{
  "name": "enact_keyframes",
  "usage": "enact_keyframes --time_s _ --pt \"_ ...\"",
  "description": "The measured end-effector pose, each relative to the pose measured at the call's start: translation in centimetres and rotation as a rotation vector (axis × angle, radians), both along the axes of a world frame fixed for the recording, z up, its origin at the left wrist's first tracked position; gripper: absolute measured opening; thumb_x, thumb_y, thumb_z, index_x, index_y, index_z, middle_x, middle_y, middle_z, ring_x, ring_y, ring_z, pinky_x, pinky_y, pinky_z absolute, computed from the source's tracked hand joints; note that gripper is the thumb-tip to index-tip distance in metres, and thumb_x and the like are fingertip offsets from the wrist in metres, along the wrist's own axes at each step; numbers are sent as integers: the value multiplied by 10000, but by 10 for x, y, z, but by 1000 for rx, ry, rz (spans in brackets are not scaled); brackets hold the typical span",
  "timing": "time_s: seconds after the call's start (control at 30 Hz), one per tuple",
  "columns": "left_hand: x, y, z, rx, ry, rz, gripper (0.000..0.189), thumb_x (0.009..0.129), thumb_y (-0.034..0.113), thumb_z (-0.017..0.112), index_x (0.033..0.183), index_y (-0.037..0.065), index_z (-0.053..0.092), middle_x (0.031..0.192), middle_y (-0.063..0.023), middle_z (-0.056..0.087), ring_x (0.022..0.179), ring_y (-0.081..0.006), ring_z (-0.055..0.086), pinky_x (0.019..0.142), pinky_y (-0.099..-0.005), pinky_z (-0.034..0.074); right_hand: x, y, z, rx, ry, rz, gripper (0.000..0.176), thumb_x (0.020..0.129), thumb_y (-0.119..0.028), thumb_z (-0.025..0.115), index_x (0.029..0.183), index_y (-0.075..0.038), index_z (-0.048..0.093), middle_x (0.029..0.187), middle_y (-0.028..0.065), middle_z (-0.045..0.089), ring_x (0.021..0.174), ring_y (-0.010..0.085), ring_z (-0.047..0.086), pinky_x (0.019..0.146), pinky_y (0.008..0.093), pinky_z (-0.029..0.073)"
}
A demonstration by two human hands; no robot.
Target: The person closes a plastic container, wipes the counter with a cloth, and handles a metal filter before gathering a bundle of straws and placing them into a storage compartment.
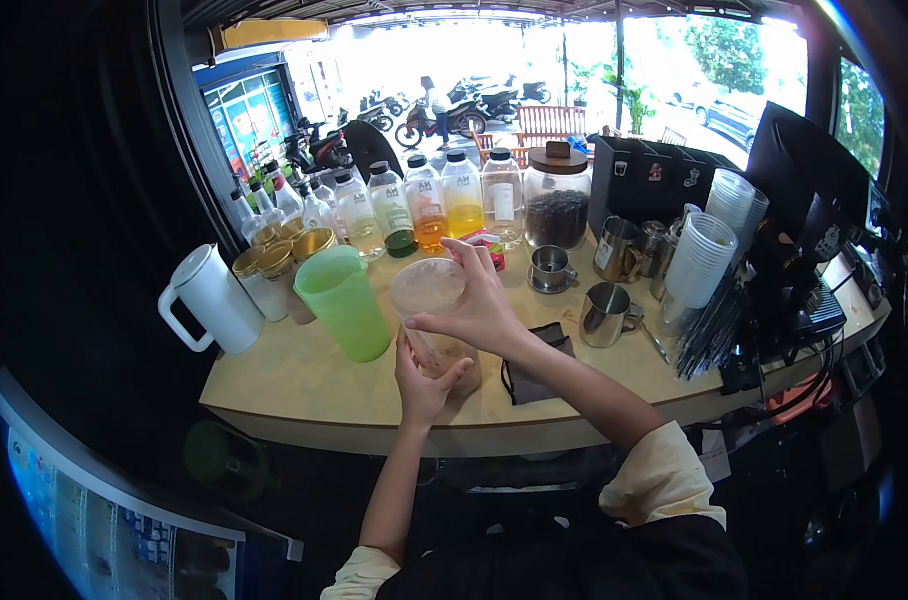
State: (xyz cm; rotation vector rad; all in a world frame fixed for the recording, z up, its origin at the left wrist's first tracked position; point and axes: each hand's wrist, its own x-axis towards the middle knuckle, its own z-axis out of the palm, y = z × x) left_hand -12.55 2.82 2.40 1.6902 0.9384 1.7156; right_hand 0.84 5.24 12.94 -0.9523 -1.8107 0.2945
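A clear plastic jar (436,346) with pinkish-brown residue inside stands near the counter's front edge. My left hand (429,388) is wrapped round its lower side, thumb toward the right. Across the round, translucent top (426,284) spreads my right hand (481,308), with the thumb at the near rim and the fingers gripping the far right rim. Just left of the jar is a green pitcher (346,310). A small red packet (494,252) lies behind my right fingers, and a dark cloth pouch (536,368) rests under my right forearm.
A white pitcher (214,302) and gold-lidded jars (277,265) stand left. Bottles with coloured liquids (429,205) line the back beside a wooden-lidded jar (557,205). Metal cups (606,315), stacked plastic cups (696,262) and black straws (709,342) occupy the right of the wooden counter (304,395).
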Motion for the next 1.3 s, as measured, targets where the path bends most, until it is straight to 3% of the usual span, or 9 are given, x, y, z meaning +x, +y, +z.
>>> enact_keyframes --time_s 0.5,0.57,0.67,0.73,0.83,1.03,1.1,1.13,1.3 --pt "-13 131 -11 37 230 181 966 678 274 810 1382 -19 216 1326 -214 386 1245 -319 386 1035 -396 332 86 -12 -26 -2 -56 6 739 742 -303 745 1339 -123 349 1381 197 240 1300 359 283 1036 453 320" --pt "-7 144 -19 49 387 516 937 709 292 782 1387 -15 213 1345 -222 355 1264 -314 349 1054 -420 294 117 -21 -31 -81 22 -50 612 756 -202 719 1287 -111 428 1362 133 309 1222 272 393 965 390 403" --pt "27 85 4 152 257 643 855 742 280 751 1374 -7 251 1346 -208 344 1256 -296 347 1051 -428 286 177 -30 -46 -111 155 -141 444 780 -76 667 1193 -82 506 1315 74 382 964 129 515 802 287 472" --pt "58 60 15 137 242 389 821 748 265 743 1365 -3 272 1327 -199 366 1236 -293 367 1044 -432 293 217 -33 -65 -128 238 -242 412 793 -46 647 1180 -68 508 1212 69 478 794 88 516 686 244 464" --pt "117 41 23 25 313 -149 780 736 245 750 1340 4 318 1279 -186 419 1213 -287 405 1028 -422 317 260 -29 -90 -350 115 -478 382 775 -68 639 1131 -10 515 1121 109 522 811 161 565 706 279 488" --pt "205 72 -11 -46 506 -299 910 649 321 823 1337 5 318 1294 -174 453 1199 -254 458 976 -374 391 272 -37 -99 -406 109 -343 255 864 -87 582 1082 40 543 923 112 628 842 179 616 762 284 493" --pt "214 70 -14 -111 371 -399 965 573 347 857 1301 -21 342 1136 -183 532 1050 -276 550 925 -330 426 270 -38 -103 -366 176 -241 220 879 -89 563 1064 31 554 933 103 628 847 162 611 757 278 490" --pt "216 70 -13 -238 464 -414 825 556 321 861 1179 -27 449 973 -145 603 884 -236 604 810 -321 477 269 -39 -103 -368 200 -229 190 887 -86 552 1041 26 562 916 97 624 824 149 603 725 269 486" --pt "211 66 -8 -168 460 -260 682 532 293 861 1038 -24 530 835 -115 627 749 -210 617 697 -314 501 270 -28 -98 -480 260 -142 196 913 -135 503 1023 11 573 907 67 615 760 101 572 675 240 477"
